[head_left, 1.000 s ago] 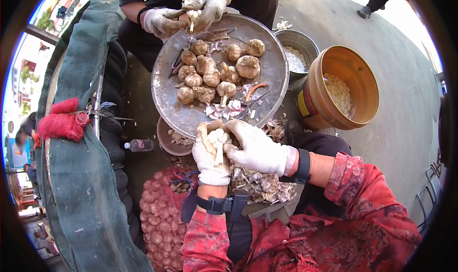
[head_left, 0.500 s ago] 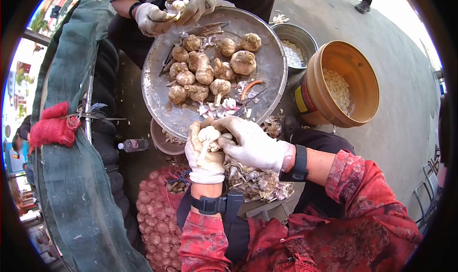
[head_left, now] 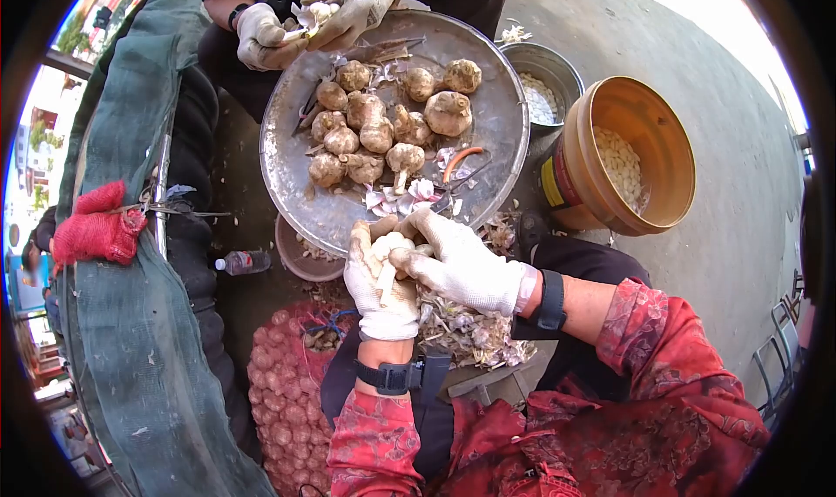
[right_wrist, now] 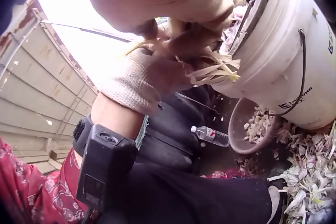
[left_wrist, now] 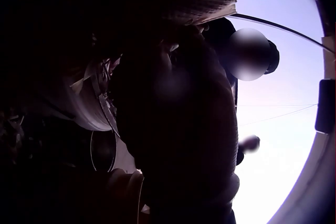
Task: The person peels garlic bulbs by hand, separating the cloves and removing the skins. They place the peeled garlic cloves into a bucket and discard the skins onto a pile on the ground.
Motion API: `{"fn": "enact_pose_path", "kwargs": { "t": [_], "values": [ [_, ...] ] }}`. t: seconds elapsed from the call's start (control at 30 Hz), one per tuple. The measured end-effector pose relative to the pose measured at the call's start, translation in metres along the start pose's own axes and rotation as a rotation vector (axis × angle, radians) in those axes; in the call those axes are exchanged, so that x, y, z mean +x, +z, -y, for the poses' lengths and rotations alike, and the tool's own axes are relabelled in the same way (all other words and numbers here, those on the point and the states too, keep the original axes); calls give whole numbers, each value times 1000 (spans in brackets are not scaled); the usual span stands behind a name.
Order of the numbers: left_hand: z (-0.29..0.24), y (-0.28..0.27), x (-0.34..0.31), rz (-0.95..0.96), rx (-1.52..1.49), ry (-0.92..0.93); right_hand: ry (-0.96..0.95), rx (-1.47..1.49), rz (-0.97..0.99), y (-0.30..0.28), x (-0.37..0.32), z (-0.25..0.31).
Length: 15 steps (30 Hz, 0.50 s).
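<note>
In the head view my left hand [head_left: 381, 307], in a white knit glove, cradles a peeled-back white garlic bulb [head_left: 386, 277] with its stem pointing toward me. My gloved right hand [head_left: 470, 269] grips the same bulb from the right, its thumb lying over the cloves. Both hands sit just below the near rim of a round metal tray [head_left: 292, 196]. Unpeeled brown garlic bulbs [head_left: 448, 114] lie on that tray with loose purple-white skins [head_left: 405, 199]. In the right wrist view, dry strips of garlic skin [right_wrist: 218, 69] hang under the fingers. The left wrist view is mostly dark.
Across the tray another person's gloved hands [head_left: 357, 13] hold a garlic bulb. An orange-handled tool [head_left: 461, 162] lies on the tray. Right of it stand a brown bucket [head_left: 666, 175] and a metal pail [head_left: 570, 83] with cloves. Below are a white bucket [right_wrist: 286, 40], garlic sack [head_left: 287, 401] and bottle [head_left: 244, 263].
The bulb has turned slightly in my left hand, and my right thumb has come over the cloves. The tray shifted up and left in view. The person opposite has lowered their hands a little.
</note>
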<state>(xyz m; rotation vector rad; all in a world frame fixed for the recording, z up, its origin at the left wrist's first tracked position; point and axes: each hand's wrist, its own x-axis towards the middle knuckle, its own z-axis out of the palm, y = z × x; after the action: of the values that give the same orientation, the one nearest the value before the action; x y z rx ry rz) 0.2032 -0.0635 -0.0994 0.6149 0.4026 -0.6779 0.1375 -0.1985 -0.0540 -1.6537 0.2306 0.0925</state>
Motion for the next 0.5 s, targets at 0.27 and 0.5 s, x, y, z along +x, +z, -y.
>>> {"fn": "enact_pose_path", "kwargs": {
  "t": [0.27, 0.5],
  "values": [
    [6, 3, -5, 42, 17, 24, -110, -254, -8, 8, -4, 2],
    [15, 18, -16, -84, 179, 143, -149, -375, -73, 12, -6, -3]
  ]
}}
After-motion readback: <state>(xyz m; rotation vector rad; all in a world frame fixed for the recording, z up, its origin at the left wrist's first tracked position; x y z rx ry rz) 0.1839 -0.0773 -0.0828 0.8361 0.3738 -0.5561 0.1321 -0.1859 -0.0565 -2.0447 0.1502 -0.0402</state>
